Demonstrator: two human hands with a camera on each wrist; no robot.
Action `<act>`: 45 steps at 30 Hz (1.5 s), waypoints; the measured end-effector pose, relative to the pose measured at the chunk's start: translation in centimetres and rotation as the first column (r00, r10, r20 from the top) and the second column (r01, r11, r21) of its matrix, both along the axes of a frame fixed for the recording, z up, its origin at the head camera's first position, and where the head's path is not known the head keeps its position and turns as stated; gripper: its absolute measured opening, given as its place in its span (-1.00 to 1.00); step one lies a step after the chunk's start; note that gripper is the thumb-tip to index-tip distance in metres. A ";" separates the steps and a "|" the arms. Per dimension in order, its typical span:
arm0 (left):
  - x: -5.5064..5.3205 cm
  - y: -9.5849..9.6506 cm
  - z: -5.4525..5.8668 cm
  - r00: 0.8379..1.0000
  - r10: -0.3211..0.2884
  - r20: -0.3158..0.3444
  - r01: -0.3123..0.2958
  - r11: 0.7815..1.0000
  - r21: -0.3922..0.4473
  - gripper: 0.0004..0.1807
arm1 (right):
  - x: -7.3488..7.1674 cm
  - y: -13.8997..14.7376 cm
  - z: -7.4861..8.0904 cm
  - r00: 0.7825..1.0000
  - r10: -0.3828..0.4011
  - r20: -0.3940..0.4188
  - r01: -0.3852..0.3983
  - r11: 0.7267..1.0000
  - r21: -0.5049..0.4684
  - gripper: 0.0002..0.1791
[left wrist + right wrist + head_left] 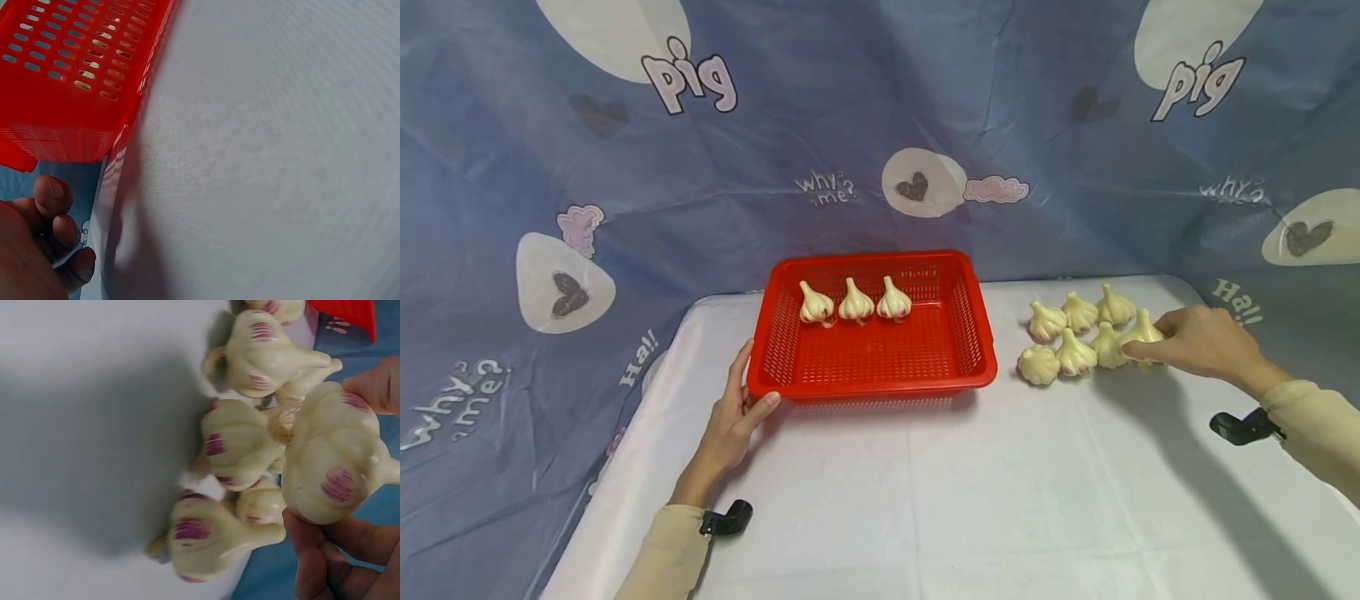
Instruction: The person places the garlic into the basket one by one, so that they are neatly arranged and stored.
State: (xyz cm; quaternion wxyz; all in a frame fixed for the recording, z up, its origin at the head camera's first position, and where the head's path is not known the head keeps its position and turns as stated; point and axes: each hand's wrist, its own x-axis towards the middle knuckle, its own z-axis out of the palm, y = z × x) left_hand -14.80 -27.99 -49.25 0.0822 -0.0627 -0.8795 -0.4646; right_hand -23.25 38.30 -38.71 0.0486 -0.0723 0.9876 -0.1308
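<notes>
My left hand (727,429) holds the near left corner of a red plastic basket (868,387), thumb at the front rim and fingers along the left side. Seen from the left wrist, some fingertips (53,190) curl beside the basket's perforated wall. Three garlic bulbs (855,304) sit in a row along the basket's far side. At the right, my right hand (1206,343) pinches a garlic bulb (331,456) between thumb and fingers, with its stem towards the palm. It overlaps the other bulbs in the right wrist view.
Several more garlic bulbs (1077,354) lie clustered in two rows on the white tablecloth (1000,500), right of the basket. A blue printed curtain (865,117) hangs right behind the table and down its left side.
</notes>
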 end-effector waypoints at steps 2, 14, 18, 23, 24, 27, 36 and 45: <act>0.0 -0.1 -0.1 1.000 -0.002 -0.002 0.002 1.000 -0.004 -0.04 | -0.3 -0.5 0.3 1.000 0.004 -0.003 -0.004 1.000 -0.015 -0.35; 0.0 -0.4 -0.4 1.000 -0.006 -0.011 0.006 1.000 0.005 -0.05 | -2.2 -3.8 1.9 0.994 0.021 -0.103 -0.028 0.997 -0.071 -0.34; 0.1 -0.3 -0.6 1.000 0.007 -0.007 -0.007 1.000 0.003 -0.05 | -3.1 -5.2 2.7 0.996 0.045 -0.071 -0.052 0.994 -0.094 -0.37; 0.2 -0.3 -0.7 1.000 0.007 -0.012 -0.007 1.000 0.014 -0.03 | -3.9 -7.0 3.7 0.999 0.049 -0.017 -0.051 0.990 -0.130 -0.27; 0.2 -0.3 -0.7 1.000 0.005 -0.015 -0.005 1.000 0.016 -0.02 | -4.0 -7.4 3.8 0.999 0.048 -0.020 -0.050 0.989 -0.136 -0.31; 0.2 -0.2 -0.7 1.000 0.002 -0.018 -0.002 1.000 0.021 -0.02 | -4.4 -8.5 4.0 0.999 0.043 -0.028 -0.047 0.988 -0.148 -0.26; 0.0 -0.3 -0.6 1.000 -0.002 -0.008 0.002 1.000 0.021 -0.04 | -5.6 -11.1 4.8 0.995 0.076 -0.061 -0.085 0.985 -0.152 -0.29; -0.1 -0.3 -0.6 1.000 0.007 -0.006 -0.007 1.000 0.015 -0.03 | -6.1 -13.7 5.8 0.987 0.125 -0.096 -0.141 0.974 -0.179 -0.29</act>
